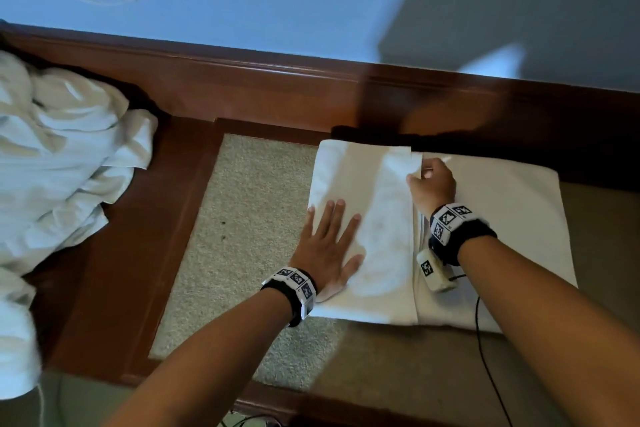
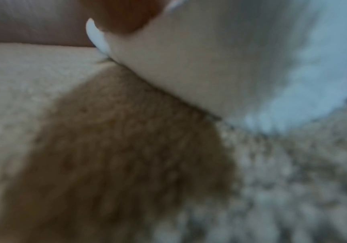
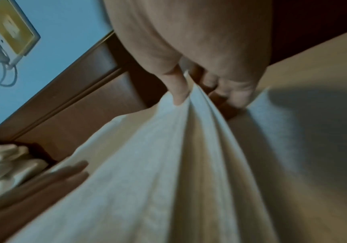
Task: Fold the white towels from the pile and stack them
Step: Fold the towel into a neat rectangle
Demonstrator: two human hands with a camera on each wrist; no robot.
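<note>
Pinching the free edge of the white towel [image 1: 367, 218] between thumb and fingers: right hand [image 1: 433, 184] grip, likely to square the fold. Flat and spread on the folded half, pinning it to the carpet [image 1: 242, 218]: left hand [image 1: 329, 250]. Unfolded pile [image 1: 59, 156] well apart, leftward.

My left hand [image 1: 327, 246] lies flat, palm down, fingers straight and spread, forearm reaching in from the near edge. My right hand [image 1: 433, 184] sits further in, fingers curled and pinching against the thumb [image 3: 179, 88], wrist raised above them. Both wrists wear black marker bands [image 1: 450, 222].
</note>
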